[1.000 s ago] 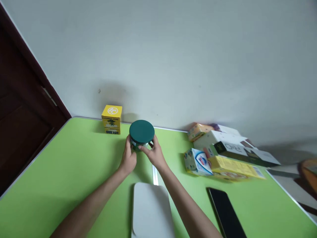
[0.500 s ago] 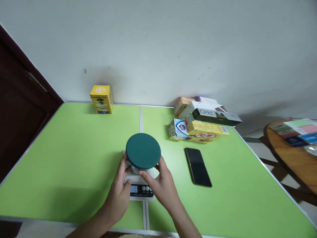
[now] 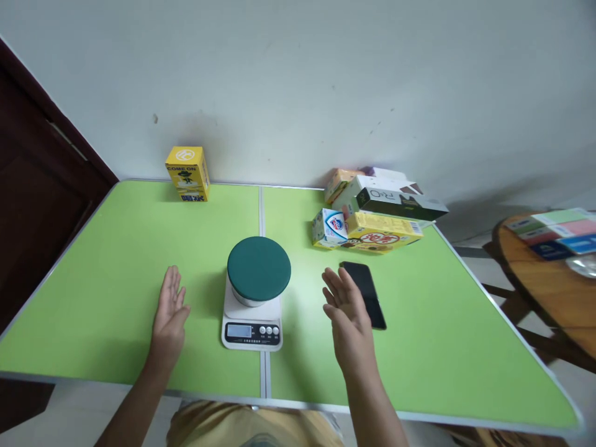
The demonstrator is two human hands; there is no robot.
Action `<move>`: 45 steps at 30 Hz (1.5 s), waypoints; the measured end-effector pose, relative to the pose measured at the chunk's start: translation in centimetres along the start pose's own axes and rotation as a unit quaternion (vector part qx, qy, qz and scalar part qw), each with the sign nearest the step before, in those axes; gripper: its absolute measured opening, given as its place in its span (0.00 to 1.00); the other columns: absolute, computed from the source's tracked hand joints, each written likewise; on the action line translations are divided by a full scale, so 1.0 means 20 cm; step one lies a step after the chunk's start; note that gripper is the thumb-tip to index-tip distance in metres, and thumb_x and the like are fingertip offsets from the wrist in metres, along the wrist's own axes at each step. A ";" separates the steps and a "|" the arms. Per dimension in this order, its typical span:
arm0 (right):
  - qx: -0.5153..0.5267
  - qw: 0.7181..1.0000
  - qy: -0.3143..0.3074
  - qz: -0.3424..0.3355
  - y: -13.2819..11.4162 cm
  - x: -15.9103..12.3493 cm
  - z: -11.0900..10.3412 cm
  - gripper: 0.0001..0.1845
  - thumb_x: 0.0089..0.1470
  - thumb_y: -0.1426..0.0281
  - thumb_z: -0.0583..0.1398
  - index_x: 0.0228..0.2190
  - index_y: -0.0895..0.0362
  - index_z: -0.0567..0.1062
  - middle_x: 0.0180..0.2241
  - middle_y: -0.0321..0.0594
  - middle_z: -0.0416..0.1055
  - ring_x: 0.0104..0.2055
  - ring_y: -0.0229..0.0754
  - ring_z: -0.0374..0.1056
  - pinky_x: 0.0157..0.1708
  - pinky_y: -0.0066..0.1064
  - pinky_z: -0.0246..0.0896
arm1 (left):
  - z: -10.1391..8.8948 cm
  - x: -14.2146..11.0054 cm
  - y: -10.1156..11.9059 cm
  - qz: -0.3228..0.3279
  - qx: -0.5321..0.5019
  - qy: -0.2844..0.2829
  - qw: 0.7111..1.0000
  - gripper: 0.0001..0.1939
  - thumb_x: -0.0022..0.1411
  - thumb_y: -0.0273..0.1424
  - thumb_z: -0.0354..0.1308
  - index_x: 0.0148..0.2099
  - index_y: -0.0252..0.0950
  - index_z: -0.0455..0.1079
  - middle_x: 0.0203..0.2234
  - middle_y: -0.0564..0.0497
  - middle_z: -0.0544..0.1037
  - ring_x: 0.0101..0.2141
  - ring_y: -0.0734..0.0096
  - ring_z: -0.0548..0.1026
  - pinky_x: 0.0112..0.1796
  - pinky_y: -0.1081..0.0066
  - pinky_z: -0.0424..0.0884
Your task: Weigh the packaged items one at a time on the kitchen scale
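Observation:
A round container with a dark green lid rests on a white digital kitchen scale in the middle of the green table. My left hand hovers open to the left of the scale, fingers stretched out, holding nothing. My right hand is open to the right of the scale, fingers apart, partly covering the near edge of a black phone. Neither hand touches the container.
A yellow carton stands at the back left by the wall. A pile of boxes lies at the back right. A round wooden table with coloured boxes stands to the right. A dark door is at left.
Both hands carried the green-lidded container from the back of the table onto the scale, then let go and moved apart to either side. The view pulled back.

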State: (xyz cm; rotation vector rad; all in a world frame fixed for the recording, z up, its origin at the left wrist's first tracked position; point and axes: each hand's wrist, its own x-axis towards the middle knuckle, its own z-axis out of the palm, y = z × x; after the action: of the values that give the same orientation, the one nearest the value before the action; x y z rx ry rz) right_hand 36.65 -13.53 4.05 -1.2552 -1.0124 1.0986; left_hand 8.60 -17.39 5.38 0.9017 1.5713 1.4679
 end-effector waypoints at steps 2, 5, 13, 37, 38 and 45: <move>-0.002 1.000 0.010 -0.001 0.00 0.00 -0.01 0.34 0.50 0.68 0.60 0.59 0.47 0.60 0.62 0.46 0.60 0.64 0.51 0.55 0.63 0.54 0.45 | -0.02 0.00 -0.01 -0.011 -0.003 0.004 1.000 0.38 0.58 0.25 0.51 0.69 0.37 0.45 0.68 0.43 0.48 0.66 0.63 0.48 0.63 0.57 0.46; -0.014 1.000 0.011 -0.008 -0.01 0.00 0.00 0.34 0.50 0.69 0.60 0.59 0.47 0.61 0.61 0.47 0.62 0.64 0.51 0.56 0.63 0.54 0.44 | -0.01 0.00 -0.02 -0.023 -0.011 0.011 1.000 0.38 0.57 0.26 0.52 0.69 0.38 0.47 0.68 0.43 0.48 0.66 0.62 0.49 0.63 0.56 0.46; -0.024 1.000 -0.013 -0.002 -0.02 -0.01 0.00 0.34 0.51 0.68 0.59 0.59 0.47 0.59 0.61 0.47 0.61 0.63 0.51 0.58 0.62 0.54 0.45 | 0.00 0.00 0.02 -0.030 -0.017 0.006 0.999 0.38 0.56 0.27 0.54 0.68 0.43 0.50 0.68 0.47 0.50 0.66 0.60 0.48 0.63 0.57 0.46; -0.090 0.986 -0.136 -0.025 -0.03 -0.05 0.11 0.37 0.57 0.64 0.57 0.64 0.44 0.48 0.66 0.44 0.52 0.67 0.49 0.50 0.63 0.52 0.47 | 0.11 -0.05 0.08 -0.050 0.018 -0.076 0.996 0.35 0.59 0.26 0.50 0.68 0.46 0.51 0.67 0.52 0.52 0.66 0.61 0.49 0.64 0.58 0.45; -0.115 0.979 -0.163 -0.032 -0.05 -0.06 0.14 0.39 0.57 0.65 0.57 0.64 0.43 0.45 0.67 0.42 0.47 0.68 0.49 0.46 0.64 0.52 0.45 | 0.14 -0.05 0.08 -0.052 0.018 -0.096 0.994 0.35 0.59 0.26 0.51 0.68 0.46 0.50 0.68 0.53 0.51 0.66 0.61 0.48 0.64 0.59 0.44; -0.179 0.960 -0.204 -0.068 -0.16 0.01 0.29 0.53 0.48 0.66 0.66 0.65 0.52 0.41 0.66 0.49 0.48 0.67 0.54 0.48 0.64 0.50 0.47 | 0.28 -0.07 0.11 -0.108 -0.024 -0.224 0.968 0.41 0.60 0.27 0.53 0.70 0.49 0.38 0.68 0.53 0.49 0.65 0.57 0.51 0.62 0.59 0.53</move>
State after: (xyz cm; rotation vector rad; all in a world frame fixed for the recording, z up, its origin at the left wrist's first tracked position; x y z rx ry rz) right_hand 31.21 -12.19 7.66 -1.2410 -1.6458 1.1221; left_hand 14.24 -15.99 7.58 0.9247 1.2463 1.0543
